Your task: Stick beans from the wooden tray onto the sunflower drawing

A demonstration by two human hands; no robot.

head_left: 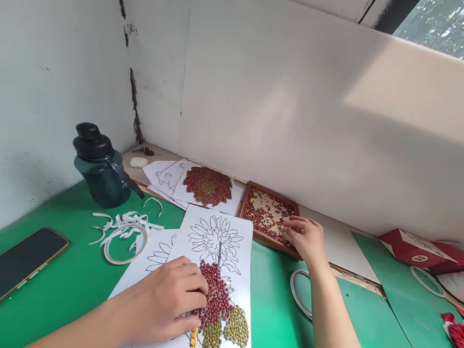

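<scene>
A: What is the wooden tray (269,240) holding?
B: It is holding red beans (257,218) and yellow bits (267,220). It is sitting far back, by the white wall (284,97).
A: And the right hand (304,237)?
B: It is reaching over the tray's right side, fingers bending. I'm not able to tell if it is pinching a bean.
A: Where is the bean flower (220,300) lying?
B: It is lying near, in the middle, on white paper (246,241). Green beans (237,325) are making leaves under it.
A: What is the left hand (173,299) doing?
B: It is resting on the flower's left side, fingers curling close together. I'm not able to tell if they are pinching anything.
A: What else is showing?
B: A dark bottle (102,180) is standing far left on the green table (272,309). A window (459,32) is shining far right.
</scene>
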